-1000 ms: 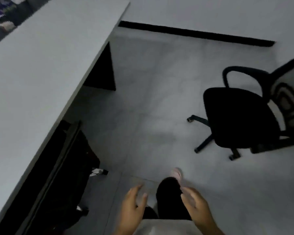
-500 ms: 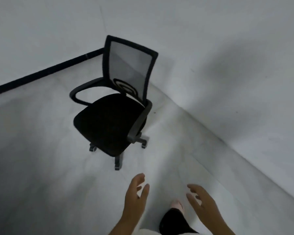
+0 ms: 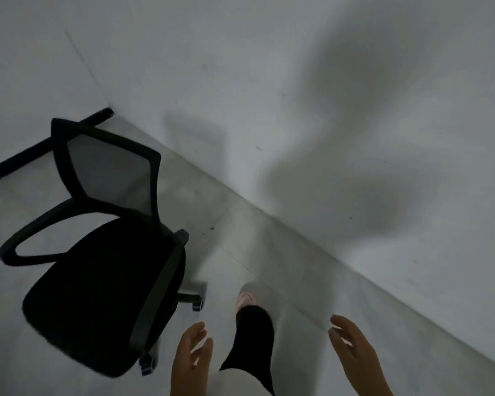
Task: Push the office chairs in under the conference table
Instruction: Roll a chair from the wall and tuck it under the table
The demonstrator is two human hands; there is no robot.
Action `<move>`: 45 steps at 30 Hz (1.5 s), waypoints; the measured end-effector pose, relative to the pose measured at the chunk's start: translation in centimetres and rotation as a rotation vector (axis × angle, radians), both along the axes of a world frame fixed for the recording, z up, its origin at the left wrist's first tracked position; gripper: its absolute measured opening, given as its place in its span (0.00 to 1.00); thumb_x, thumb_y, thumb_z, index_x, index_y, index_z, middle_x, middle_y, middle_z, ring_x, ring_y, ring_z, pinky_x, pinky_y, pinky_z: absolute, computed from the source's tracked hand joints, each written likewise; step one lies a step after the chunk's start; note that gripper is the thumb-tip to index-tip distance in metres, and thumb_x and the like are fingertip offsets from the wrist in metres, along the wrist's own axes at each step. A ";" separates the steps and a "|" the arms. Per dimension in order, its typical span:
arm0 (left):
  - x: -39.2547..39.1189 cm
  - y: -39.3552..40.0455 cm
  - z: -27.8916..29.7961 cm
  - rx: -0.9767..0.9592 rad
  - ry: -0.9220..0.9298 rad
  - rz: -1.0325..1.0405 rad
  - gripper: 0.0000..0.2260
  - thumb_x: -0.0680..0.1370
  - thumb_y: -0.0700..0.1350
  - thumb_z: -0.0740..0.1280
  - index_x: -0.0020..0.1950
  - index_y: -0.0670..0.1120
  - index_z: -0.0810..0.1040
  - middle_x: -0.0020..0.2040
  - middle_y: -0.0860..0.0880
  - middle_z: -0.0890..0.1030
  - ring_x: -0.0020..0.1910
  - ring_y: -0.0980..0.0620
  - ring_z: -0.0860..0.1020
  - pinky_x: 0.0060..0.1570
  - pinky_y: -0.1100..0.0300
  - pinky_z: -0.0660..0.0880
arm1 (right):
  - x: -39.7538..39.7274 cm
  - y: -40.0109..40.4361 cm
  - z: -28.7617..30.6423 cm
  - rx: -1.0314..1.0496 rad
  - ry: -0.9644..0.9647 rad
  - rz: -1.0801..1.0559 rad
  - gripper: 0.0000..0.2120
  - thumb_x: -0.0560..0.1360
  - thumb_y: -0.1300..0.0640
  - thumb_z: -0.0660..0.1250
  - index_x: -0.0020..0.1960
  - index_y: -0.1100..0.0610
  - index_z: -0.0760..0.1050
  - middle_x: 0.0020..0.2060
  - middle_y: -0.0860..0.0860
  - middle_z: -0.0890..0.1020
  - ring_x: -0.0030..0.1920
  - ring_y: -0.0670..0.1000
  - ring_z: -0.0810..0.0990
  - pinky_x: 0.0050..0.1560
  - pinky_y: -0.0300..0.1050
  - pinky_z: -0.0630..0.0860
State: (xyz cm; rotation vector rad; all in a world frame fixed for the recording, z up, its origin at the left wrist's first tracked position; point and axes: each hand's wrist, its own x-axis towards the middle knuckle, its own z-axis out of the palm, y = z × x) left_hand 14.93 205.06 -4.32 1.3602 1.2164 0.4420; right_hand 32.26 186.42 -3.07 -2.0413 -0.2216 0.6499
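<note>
Head view. The black office chair (image 3: 103,284), mesh back toward the far corner, stands on the grey floor (image 3: 312,295) at your near left, apart from the white wall (image 3: 297,110). Your left hand (image 3: 190,364) hovers just right of its armrest (image 3: 157,292), fingers relaxed, holding nothing; your right hand (image 3: 355,358) likewise spread and free.

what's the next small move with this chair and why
Probably reach the left hand forward and a little left to take hold of the near armrest of the black office chair. Both hands are open and hold nothing, the right hand farther off toward the wall, and the chair stands free near the corner, with no table in view.
</note>
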 end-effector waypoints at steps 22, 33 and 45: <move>33.1 37.1 2.6 0.059 -0.109 0.422 0.10 0.75 0.32 0.61 0.55 0.42 0.71 0.53 0.44 0.73 0.54 0.46 0.71 0.42 0.73 0.69 | 37.7 44.1 1.6 0.073 -0.006 0.479 0.13 0.74 0.69 0.62 0.55 0.57 0.70 0.50 0.52 0.77 0.45 0.35 0.78 0.40 0.21 0.70; 34.6 47.5 3.4 0.188 -0.059 1.033 0.13 0.74 0.32 0.64 0.52 0.49 0.74 0.55 0.39 0.77 0.52 0.51 0.77 0.52 0.65 0.73 | 39.5 72.1 4.0 0.130 0.155 1.182 0.21 0.58 0.36 0.73 0.50 0.37 0.77 0.41 0.35 0.82 0.41 0.28 0.76 0.43 0.21 0.70; 29.8 58.1 4.5 0.289 -0.131 1.359 0.12 0.74 0.38 0.65 0.51 0.55 0.72 0.53 0.53 0.76 0.48 0.70 0.76 0.46 0.77 0.71 | 29.8 91.3 3.8 0.142 0.002 1.778 0.30 0.55 0.27 0.66 0.52 0.39 0.66 0.54 0.38 0.73 0.53 0.34 0.75 0.50 0.22 0.68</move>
